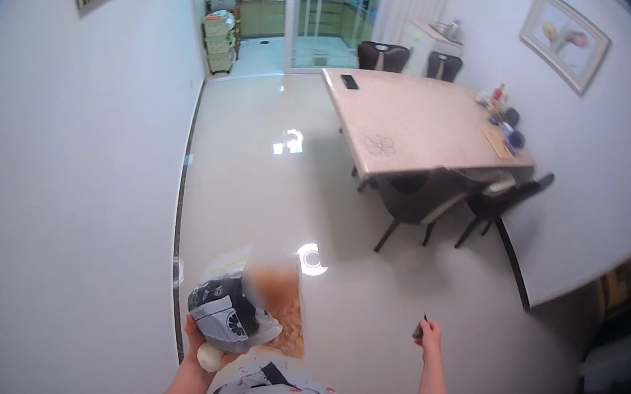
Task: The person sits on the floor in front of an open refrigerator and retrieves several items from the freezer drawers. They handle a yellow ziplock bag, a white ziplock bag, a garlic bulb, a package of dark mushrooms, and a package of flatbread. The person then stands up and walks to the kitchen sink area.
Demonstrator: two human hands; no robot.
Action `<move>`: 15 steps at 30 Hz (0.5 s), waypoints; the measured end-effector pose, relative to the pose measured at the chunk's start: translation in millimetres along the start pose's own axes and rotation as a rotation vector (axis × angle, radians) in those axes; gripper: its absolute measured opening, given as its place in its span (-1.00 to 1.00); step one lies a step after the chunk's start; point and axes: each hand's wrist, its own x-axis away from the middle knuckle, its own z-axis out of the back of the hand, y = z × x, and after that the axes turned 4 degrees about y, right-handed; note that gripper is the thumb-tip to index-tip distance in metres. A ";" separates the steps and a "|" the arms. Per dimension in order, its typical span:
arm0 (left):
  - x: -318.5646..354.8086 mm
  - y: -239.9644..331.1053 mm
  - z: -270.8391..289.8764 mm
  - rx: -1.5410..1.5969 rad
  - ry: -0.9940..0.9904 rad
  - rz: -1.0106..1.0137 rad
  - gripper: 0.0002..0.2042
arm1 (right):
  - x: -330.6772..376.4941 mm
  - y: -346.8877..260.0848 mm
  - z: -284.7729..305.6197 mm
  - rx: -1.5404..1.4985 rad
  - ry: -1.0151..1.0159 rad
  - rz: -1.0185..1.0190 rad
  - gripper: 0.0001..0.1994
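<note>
My left hand [193, 336] is closed round a bundled load in front of my body. In it is a black-and-grey printed package [228, 312] with a wheel-like or fruit-slice shape on its face. A rounded white object [211, 357], whose kind I cannot tell, sits against the same hand. Beside the package shows an orange-brown patterned bag or pack [289, 330], partly blurred; how it is held is hidden. My right hand [430, 336], out to the right, is closed on a small dark slim object [419, 330] too small to name.
Ahead on the right stands a pale dining table [422, 123] bearing a phone [349, 82], a wooden board [498, 144] and bottles [498, 94]. Dark chairs [422, 198] surround it. A white wall [94, 166] runs along my left. Beyond a glass sliding door [333, 14] lies a kitchen.
</note>
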 end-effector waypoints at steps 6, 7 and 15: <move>-118.7 73.2 17.4 0.023 -0.006 -0.175 -0.01 | -71.9 -95.2 -160.0 0.134 -0.400 0.009 -0.77; -140.2 90.5 13.1 0.015 -0.015 -0.172 -0.02 | -70.5 -100.3 -177.9 0.173 -0.433 -0.033 -0.76; -342.9 224.5 -12.5 0.012 0.029 -0.178 -0.04 | -139.2 -98.1 -253.5 0.504 -0.520 -0.542 -0.74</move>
